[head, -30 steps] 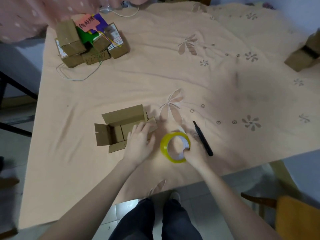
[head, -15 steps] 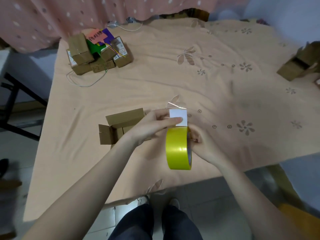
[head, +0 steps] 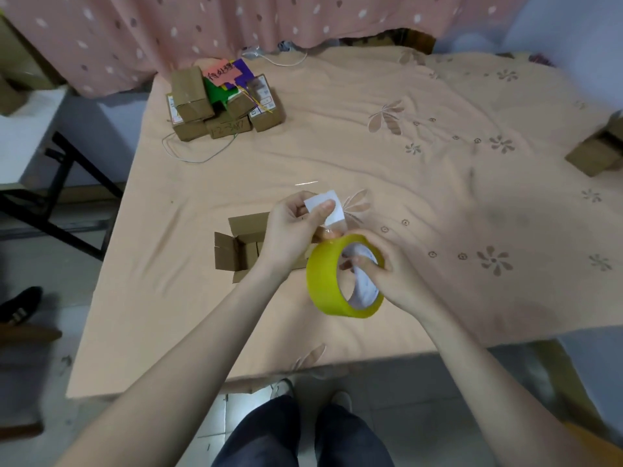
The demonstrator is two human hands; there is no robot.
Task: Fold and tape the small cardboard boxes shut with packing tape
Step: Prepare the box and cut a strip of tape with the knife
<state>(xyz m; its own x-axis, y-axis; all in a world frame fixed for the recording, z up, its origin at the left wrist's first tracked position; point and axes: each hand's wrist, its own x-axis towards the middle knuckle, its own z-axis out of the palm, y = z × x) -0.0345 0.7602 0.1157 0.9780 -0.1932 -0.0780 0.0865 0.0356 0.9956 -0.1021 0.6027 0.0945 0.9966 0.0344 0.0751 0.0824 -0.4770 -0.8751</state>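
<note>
Head view, centre of the frame: the right hand grips the yellow tape roll, fingers hooked through its core, thumb over the rim. The roll hangs above the near edge of the table, just right of the open cardboard box. The left hand pinches the white tab at the tape's free end between thumb and fingers, raised a little above the roll. A short clear stretch of tape runs between tab and roll.

My read: the roll looks light and stiff, easy to steer by the core. The film is thin, sticky and floppy, and it could curl onto itself or onto a finger, so the dry tab looks like the safest hold. The box sits mid-left, flaps still up, partly hidden behind the left wrist; thin cardboard, light, likely to slide on the cloth unless pinned.

Around it: a stack of taped boxes with coloured paper in the upper left, another box at the right edge, both well apart. Nothing lies between tape and box except the left arm itself.
</note>
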